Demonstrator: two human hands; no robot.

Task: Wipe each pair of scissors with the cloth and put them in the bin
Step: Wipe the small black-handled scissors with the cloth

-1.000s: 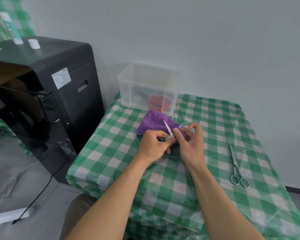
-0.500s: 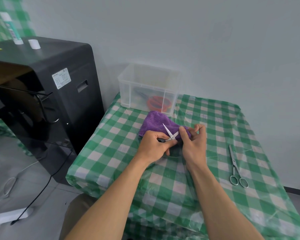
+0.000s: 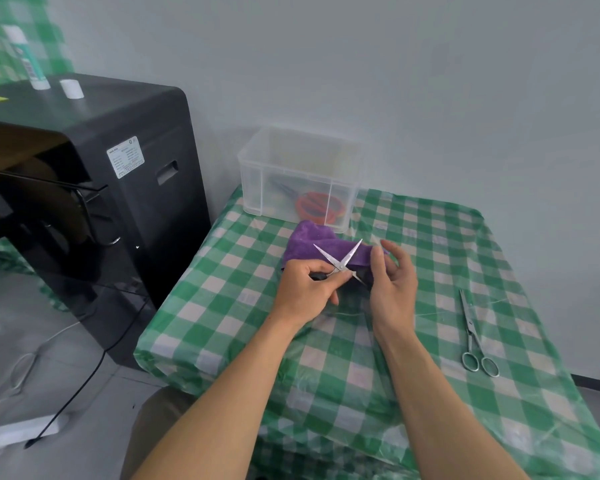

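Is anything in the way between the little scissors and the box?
Only the purple cloth lies between the small scissors in the left hand and the clear bin. It is low, and the bin's top is open.

Person, own body, head view.
- Left hand point(image 3: 305, 289): bare, slim fingers, nails too small to make out.
- Right hand point(image 3: 392, 282): bare, slim fingers with a long thumb.
- Left forearm point(image 3: 222, 393): bare from the wrist to the bottom edge of the frame, lean.
- Right forearm point(image 3: 440, 403): bare along its whole visible length, lean.
- Trouser leg point(image 3: 153, 431): plain dull brown-olive fabric, a small blurred patch beside the left forearm.
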